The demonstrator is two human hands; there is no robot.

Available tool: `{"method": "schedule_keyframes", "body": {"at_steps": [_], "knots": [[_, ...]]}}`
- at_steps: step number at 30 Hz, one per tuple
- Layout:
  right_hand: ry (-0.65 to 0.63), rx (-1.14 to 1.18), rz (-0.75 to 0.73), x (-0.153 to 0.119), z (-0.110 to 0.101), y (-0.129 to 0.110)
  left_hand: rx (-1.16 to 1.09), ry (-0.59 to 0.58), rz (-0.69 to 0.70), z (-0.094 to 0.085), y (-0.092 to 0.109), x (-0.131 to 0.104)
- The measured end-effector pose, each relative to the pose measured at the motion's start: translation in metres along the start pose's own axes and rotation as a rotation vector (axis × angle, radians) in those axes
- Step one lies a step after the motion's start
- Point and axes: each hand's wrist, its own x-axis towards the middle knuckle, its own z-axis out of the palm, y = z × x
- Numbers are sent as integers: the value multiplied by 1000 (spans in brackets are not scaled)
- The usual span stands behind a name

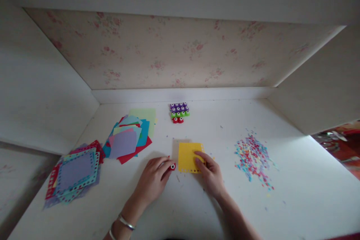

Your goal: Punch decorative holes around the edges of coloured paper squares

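My left hand [154, 177] is closed on a small red craft punch [172, 166] with a white and black top, just left of a yellow paper square [186, 155]. Between thumb and fingers, my right hand [210, 172] grips the right side of that square. Small punched shapes run along the paper's bottom edge, and a few show at its upper right corner. The punch is apart from or barely at the paper's left edge; I cannot tell which.
Purple, green and red punches [180, 111] stand in rows at the back. Plain coloured paper squares [123, 144] lie to the left, with a pile of edge-punched sheets [75, 170] nearer the front. A heap of paper confetti [253, 153] lies right. White panels flank the table.
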Motion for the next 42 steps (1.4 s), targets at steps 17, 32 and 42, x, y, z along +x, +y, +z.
{"method": "schedule_keyframes", "body": {"at_steps": [17,32,42], "knots": [[-9,-143,-15,-2,2,-5,-116,46,-77,7,-8,0],[-83,-481,-237,-2,2,-4,-41,33,54,7,-7,2],[39,-1000,-657,-12,3,-10,-62,2,79,1,-5,0]]}}
